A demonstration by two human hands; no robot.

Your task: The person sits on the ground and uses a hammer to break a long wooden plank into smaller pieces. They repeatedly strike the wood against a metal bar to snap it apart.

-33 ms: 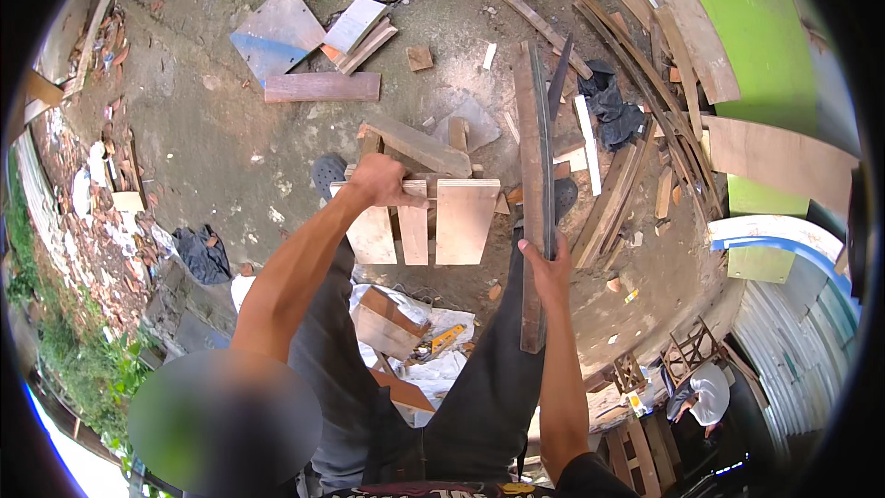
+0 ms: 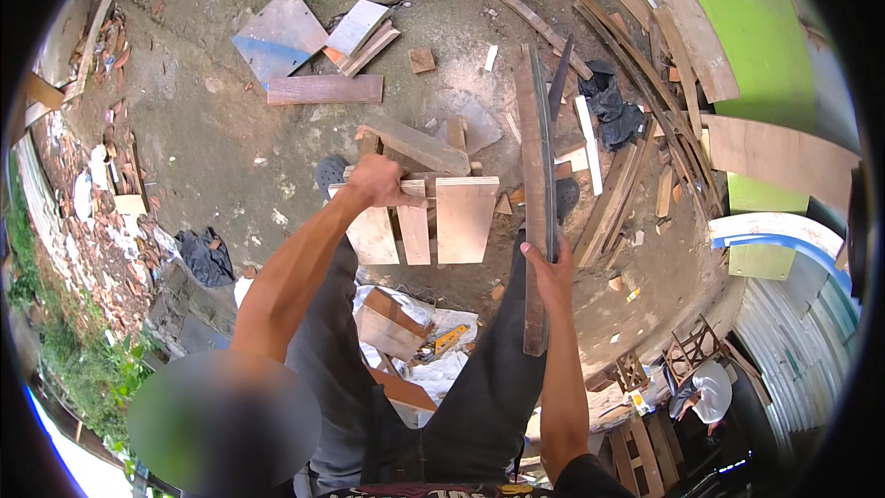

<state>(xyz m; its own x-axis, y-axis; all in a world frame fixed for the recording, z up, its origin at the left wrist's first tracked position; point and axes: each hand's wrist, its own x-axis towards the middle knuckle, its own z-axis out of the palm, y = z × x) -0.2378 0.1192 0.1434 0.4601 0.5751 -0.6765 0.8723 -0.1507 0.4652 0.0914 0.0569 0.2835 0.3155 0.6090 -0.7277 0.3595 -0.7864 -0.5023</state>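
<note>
My right hand (image 2: 550, 275) is closed around the lower part of a long, dark wooden beam (image 2: 533, 157), which runs away from me beside my right leg. My left hand (image 2: 376, 183) is closed over the top edge of a pale wooden board (image 2: 376, 238); part of its grip is hidden. Just right of that hand are a narrow pale strip of wood (image 2: 414, 238) and a wider pale board (image 2: 466, 221), side by side. Behind them a rough wooden block (image 2: 417, 147) lies at a slant.
Beyond the beam lies a handsaw blade (image 2: 560, 78), near a black plastic bag (image 2: 610, 106). Long timber strips (image 2: 619, 194) crowd the right. Square board (image 2: 281, 32) and brown plank (image 2: 325, 89) lie far left. A yellow tool (image 2: 450, 339) rests between my legs. Another person (image 2: 708, 397) is at lower right.
</note>
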